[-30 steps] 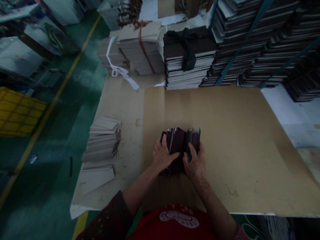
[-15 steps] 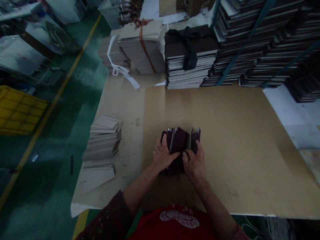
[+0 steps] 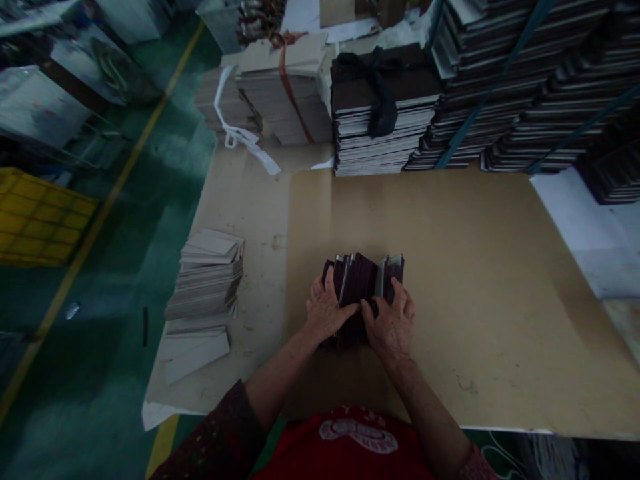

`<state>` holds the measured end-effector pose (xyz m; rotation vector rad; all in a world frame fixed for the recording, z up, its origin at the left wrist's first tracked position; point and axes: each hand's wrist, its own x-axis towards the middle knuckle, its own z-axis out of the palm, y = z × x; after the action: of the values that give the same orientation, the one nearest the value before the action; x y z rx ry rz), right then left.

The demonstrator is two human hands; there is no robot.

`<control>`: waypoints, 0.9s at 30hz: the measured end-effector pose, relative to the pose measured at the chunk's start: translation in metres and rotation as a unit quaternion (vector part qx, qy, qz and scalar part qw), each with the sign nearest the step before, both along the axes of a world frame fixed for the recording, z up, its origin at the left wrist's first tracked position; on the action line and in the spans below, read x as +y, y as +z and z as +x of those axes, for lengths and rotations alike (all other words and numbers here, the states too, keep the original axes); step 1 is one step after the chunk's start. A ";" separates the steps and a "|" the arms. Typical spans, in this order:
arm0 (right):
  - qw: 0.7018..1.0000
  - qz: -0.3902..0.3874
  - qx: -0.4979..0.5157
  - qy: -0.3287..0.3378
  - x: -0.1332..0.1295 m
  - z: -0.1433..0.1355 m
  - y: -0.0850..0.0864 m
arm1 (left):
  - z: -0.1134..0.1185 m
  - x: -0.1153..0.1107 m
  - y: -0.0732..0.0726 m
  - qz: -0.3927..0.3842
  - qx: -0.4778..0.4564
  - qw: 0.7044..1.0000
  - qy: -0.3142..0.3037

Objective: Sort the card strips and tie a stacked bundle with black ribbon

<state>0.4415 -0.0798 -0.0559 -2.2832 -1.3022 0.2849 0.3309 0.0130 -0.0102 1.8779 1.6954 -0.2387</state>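
A row of dark maroon pieces with some pale edges (image 3: 359,279) stands on the brown board in front of me. My left hand (image 3: 326,311) grips its left part, thumb stretched across the near side toward the right. Around the right part is my right hand (image 3: 391,323), its thumb at the middle of the row and its fingers on the rightmost pieces. A gap shows between the main group and the pieces at the right. The undersides of both hands are hidden.
Pale card pieces (image 3: 207,283) lie stacked at the table's left. Along the back stand a tied grey-board bundle (image 3: 285,93), a black-tied stack (image 3: 383,113) and tall dark stacks (image 3: 520,87). A yellow crate (image 3: 43,217) is on the green floor.
My right hand has shifted slightly, its fingers moving a little to the right with the rightmost pieces. My left hand has stayed in place.
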 end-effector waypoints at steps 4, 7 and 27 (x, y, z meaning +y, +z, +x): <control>1.000 0.012 0.000 0.004 0.001 0.000 -0.002 | 0.000 0.000 -0.001 0.005 -0.004 1.000 -0.001; 1.000 0.018 0.002 0.003 0.001 0.000 -0.003 | -0.001 0.000 -0.002 0.008 -0.006 1.000 -0.004; 1.000 0.009 0.014 -0.014 0.005 -0.003 0.000 | -0.005 0.000 -0.010 0.018 -0.008 1.000 -0.005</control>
<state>0.4387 -0.0745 -0.0559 -2.2726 -1.2531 0.2919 0.3259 0.0131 -0.0198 1.9093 1.6898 -0.1977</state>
